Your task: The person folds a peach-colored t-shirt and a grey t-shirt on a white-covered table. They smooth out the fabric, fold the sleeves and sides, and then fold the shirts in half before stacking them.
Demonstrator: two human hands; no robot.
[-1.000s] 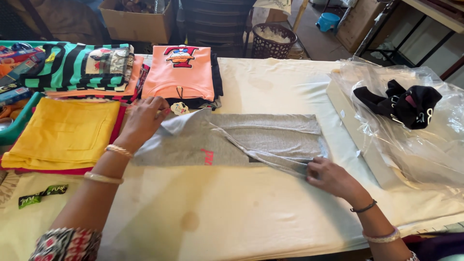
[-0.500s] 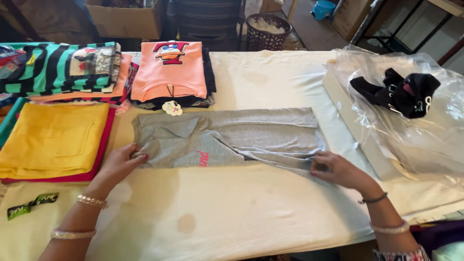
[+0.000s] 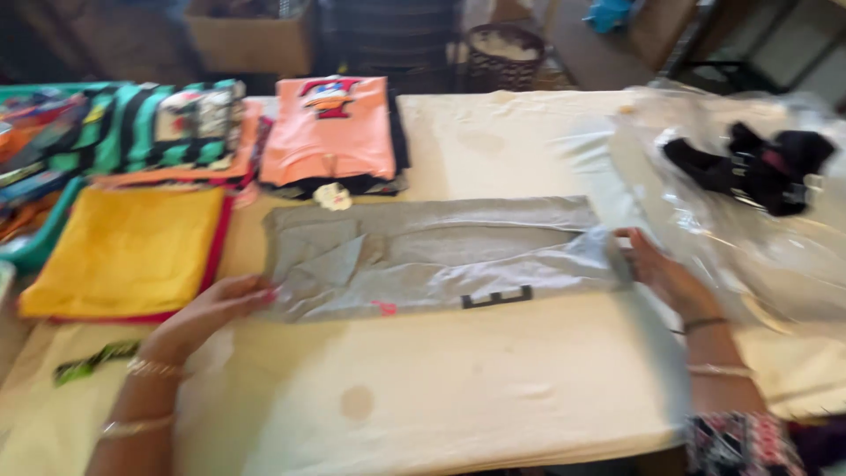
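Note:
A grey garment point(image 3: 441, 256) lies spread lengthwise on the white-covered table point(image 3: 458, 388), partly folded, with dark print showing near its near edge. My left hand point(image 3: 207, 313) grips the garment's near left corner. My right hand point(image 3: 656, 269) holds the right end of the cloth, which is lifted slightly. Bangles sit on both wrists.
Folded clothes lie at the left: a yellow stack point(image 3: 123, 247), striped green pieces point(image 3: 150, 123) and a pink printed shirt point(image 3: 330, 128). Clear plastic bags point(image 3: 740, 229) with black items point(image 3: 758, 167) are at the right. A basket point(image 3: 502, 48) and a cardboard box point(image 3: 251, 35) stand beyond the table.
The near edge of the grey garment has been folded over, exposing dark print. My left hand shifted from the garment's far left edge to its near left corner.

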